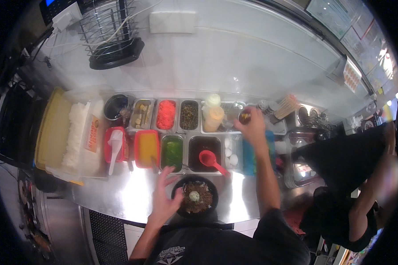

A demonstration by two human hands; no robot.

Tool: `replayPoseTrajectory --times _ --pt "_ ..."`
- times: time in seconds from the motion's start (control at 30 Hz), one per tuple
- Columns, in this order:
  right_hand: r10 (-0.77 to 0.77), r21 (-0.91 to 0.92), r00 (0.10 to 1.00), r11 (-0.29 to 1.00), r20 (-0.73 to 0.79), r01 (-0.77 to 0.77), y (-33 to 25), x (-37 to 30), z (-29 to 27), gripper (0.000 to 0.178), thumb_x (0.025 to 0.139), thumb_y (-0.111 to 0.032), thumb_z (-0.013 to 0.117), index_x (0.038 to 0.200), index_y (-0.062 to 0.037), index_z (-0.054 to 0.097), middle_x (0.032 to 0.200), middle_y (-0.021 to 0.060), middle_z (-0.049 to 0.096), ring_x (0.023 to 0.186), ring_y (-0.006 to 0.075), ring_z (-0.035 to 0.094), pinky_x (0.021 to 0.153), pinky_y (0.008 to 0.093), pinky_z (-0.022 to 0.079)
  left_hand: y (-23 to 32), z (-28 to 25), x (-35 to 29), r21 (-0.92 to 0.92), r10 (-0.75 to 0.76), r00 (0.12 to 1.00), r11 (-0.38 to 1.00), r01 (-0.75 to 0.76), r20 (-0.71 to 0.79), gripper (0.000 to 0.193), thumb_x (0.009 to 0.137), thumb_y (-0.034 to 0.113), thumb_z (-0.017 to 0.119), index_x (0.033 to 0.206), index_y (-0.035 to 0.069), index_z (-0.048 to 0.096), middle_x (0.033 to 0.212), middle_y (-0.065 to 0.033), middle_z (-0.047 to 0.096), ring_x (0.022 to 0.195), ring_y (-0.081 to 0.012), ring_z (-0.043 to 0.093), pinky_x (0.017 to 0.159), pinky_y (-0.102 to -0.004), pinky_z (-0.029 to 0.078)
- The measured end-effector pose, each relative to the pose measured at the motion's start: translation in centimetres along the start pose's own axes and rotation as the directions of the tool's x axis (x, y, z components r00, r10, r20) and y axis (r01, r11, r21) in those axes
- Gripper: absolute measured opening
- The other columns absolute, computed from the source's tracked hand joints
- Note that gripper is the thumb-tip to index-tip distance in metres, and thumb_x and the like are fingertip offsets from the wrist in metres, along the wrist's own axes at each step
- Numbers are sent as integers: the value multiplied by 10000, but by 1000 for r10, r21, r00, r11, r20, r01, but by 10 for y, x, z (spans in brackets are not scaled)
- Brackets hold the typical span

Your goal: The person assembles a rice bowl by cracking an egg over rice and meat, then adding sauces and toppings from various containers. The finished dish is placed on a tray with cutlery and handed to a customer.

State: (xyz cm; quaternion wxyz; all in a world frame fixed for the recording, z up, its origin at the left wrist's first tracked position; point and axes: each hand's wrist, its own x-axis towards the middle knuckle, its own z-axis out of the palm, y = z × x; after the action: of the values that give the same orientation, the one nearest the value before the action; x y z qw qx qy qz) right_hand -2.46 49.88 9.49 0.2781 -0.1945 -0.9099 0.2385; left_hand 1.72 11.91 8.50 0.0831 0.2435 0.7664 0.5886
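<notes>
A black bowl (213, 194) of food stands at the counter's front edge, topped with brown crumbly bits and a pale round scoop in the middle. Beside its left rim is my left hand (165, 202), fingers spread and nothing in them. My right hand (253, 128) reaches to the back row, fingers wrapped round a small round container (244, 116) with dark and yellowish contents. Its lower part is hidden by the hand. Next to it stand squeeze bottles (214, 115) with pale contents.
Metal pans hold red shreds (166, 115), dark flakes (189, 115), green pieces (173, 152) and dark sauce with a red ladle (210, 160). Several eggs (231, 157) lie beside the sauce. A rice tub (77, 137) stands left. Another person (353, 176) works at right.
</notes>
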Motion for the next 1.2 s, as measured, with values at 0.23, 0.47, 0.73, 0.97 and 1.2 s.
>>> replayPoseTrajectory --times 0.23,0.47,0.73,0.97,1.2 --pt "134 40 980 989 150 -141 -104 -142 -63 701 760 -367 856 1298 -38 551 1074 203 620 948 366 650 798 430 545 36 87 47 53 199 968 976 -209 154 1130 688 130 897 1562 25 188 1514 -219 383 1361 -372 473 1153 -456 381" --pt "115 703 728 200 675 -683 -86 -208 -48 652 1026 -475 557 1537 -126 352 1475 120 477 1363 297 484 1112 458 431 4 69 12 -215 412 880 905 -366 236 1308 674 58 886 1601 155 -31 1570 -256 303 1222 -348 617 1019 -466 517" --pt "67 680 707 223 704 -699 -79 -239 -26 816 903 -461 708 1522 -88 330 1424 114 500 1292 251 531 1038 412 485 9 30 9 -414 412 806 880 -231 425 1387 683 72 900 1603 168 -133 1647 -238 191 1354 -379 505 1153 -528 360" --pt "177 465 935 829 308 -310 -117 -240 -49 842 750 -207 906 1414 -35 418 1300 112 559 1055 171 599 882 316 545 -45 -43 -10 -287 120 977 956 -65 178 1221 759 78 824 1619 152 -40 1617 -208 257 1364 -349 494 1123 -515 409" --pt "132 413 962 882 241 -224 -121 -248 -44 874 733 -179 919 1428 -18 415 1326 126 544 1122 186 589 924 324 534 -78 -68 -47 -266 -108 992 956 122 67 1138 785 -12 713 1622 190 -31 1596 -171 300 1310 -318 544 1060 -465 479"
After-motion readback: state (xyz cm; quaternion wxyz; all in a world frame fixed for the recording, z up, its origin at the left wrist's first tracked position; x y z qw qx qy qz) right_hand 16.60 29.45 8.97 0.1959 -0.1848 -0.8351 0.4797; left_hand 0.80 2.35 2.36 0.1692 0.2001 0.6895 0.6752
